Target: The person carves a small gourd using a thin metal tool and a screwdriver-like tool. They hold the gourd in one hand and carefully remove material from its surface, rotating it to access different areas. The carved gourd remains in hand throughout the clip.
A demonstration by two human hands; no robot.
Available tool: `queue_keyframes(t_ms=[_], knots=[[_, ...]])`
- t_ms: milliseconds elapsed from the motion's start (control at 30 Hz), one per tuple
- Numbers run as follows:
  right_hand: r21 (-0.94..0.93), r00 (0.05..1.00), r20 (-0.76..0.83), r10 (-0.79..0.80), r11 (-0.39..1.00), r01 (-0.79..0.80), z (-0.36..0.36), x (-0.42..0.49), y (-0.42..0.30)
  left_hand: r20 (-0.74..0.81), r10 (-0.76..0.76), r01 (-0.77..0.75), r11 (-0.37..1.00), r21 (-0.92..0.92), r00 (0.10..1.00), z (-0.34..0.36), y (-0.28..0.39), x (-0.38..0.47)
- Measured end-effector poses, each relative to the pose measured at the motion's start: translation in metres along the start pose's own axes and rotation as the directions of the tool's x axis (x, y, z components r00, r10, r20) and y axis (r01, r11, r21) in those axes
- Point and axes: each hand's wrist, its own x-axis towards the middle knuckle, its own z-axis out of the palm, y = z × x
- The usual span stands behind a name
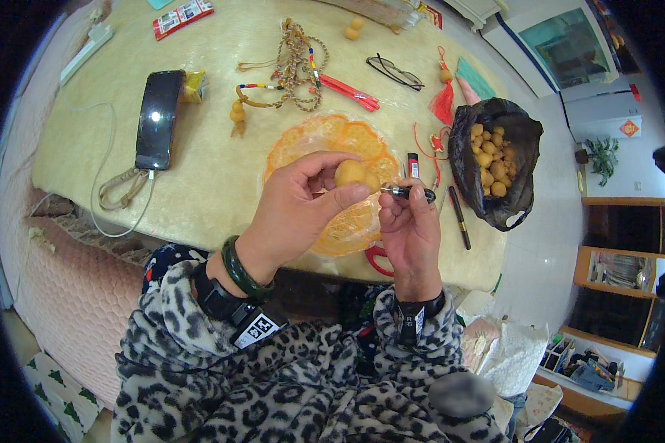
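My left hand [293, 205] grips a small tan bottle gourd [350, 174] between thumb and fingers, its narrower end turned to the right. In my right hand [410, 227] is a short black-handled tool [413, 192] with a thin metal shank, perhaps an awl or small hand drill. The shank meets the gourd's right end; whether the tip has gone in cannot be made out. Beneath both hands lies an orange-and-clear patterned round mat or tray [332, 128]. Red-handled scissors [378, 260] show partly behind my right wrist.
To the right stands a black plastic bag [523, 149] of small gourds [496, 160], near a black pen [459, 216] and a red-and-black lighter [413, 165]. Braided cords [296, 72], eyeglasses [394, 72] and a red tassel [442, 102] lie farther back. A charging phone [158, 119] is at left.
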Motion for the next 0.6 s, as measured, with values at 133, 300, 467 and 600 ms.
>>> queue_keyframes(t_ms=[133, 300, 467, 600], knots=[[0.047, 0.999, 0.009, 0.032, 0.998, -0.033, -0.003, 0.001, 0.0, 0.02, -0.033, 0.033, 0.999, 0.008, 0.999, 0.0, 0.002, 0.0], [0.028, 0.999, -0.016, 0.037, 0.999, -0.036, 0.0, 0.0, 0.003, 0.02, -0.074, 0.074, 0.997, 0.005, 0.997, -0.002, 0.002, 0.001], [-0.087, 0.996, -0.029, -0.09, 0.992, 0.087, 0.006, -0.002, 0.005, 0.012, -0.08, 0.08, 0.996, -0.026, 0.997, -0.001, 0.001, 0.001], [0.033, 0.998, -0.06, -0.037, 0.999, 0.039, 0.007, -0.002, 0.006, 0.009, 0.033, -0.033, 0.999, -0.003, 0.999, 0.003, 0.001, -0.002]])
